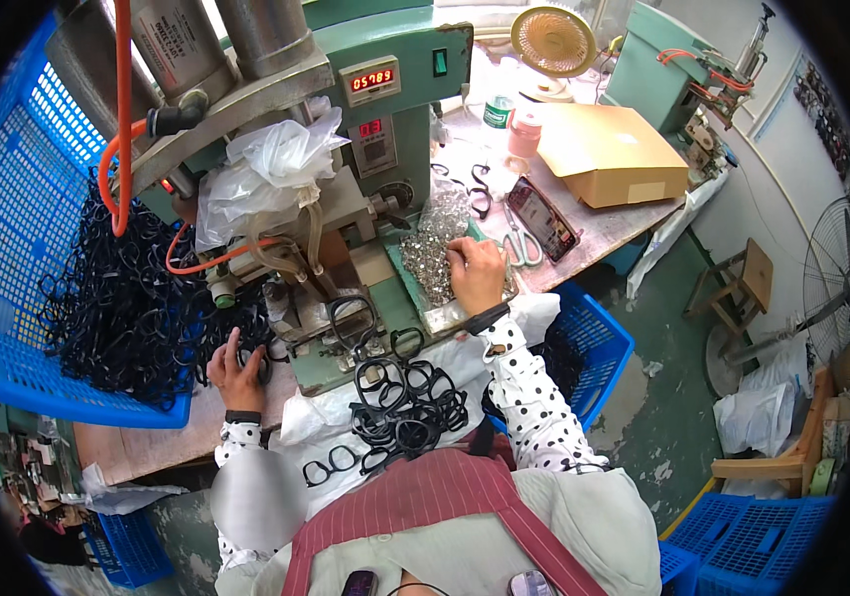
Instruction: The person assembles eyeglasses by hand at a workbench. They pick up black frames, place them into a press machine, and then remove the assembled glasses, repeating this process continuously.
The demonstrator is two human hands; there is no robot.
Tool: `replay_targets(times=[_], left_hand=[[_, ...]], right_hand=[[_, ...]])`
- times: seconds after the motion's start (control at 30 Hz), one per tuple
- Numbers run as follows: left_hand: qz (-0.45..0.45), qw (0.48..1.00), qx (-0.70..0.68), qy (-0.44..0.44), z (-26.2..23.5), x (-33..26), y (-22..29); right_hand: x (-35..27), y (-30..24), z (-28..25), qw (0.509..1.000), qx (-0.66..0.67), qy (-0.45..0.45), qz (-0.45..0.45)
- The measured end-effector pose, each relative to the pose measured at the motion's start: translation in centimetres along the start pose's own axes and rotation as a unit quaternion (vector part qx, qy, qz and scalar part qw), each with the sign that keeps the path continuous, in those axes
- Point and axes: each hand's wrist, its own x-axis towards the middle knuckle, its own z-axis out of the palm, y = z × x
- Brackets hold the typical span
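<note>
My left hand [236,377] is at the left front of a green press machine [400,74], closed around a black looped band [265,370]. Beside it, a heap of black bands [117,298] fills a blue basket [162,410]. My right hand [478,276] has its fingers curled down at a pile of small shiny metal parts [430,263] in a tray right of the machine. What its fingertips hold is too small to make out. More black loops [415,397] lie in a tangle on white cloth before me, close to my apron.
Scissors [521,243] and a phone [544,219] lie right of the tray. Behind them stand a cardboard box [614,149], a pink cup [523,133] and a small fan [552,42]. A blue basket [604,363] stands below my right forearm. Orange hoses [120,109] hang by the machine.
</note>
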Motion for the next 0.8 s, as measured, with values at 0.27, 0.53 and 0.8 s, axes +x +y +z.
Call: replay_targets(times=[0.27, 0.53, 0.8], left_hand=[[-0.031, 0.988, -0.046, 0.147, -3.7, 6.0, 0.6], [0.064, 0.92, -0.319, 0.218, -7.6, 8.3, 8.3], [0.202, 0.901, -0.36, 0.136, -8.4, 9.8, 14.5]], right_hand=[[0.3, -0.3, 0.2, 1.0, 0.011, 0.006, 0.004], [2.4, -8.4, -3.2, 0.96, 0.254, -0.097, 0.069], [0.8, -14.0, -4.1, 0.865, 0.451, -0.166, 0.145]])
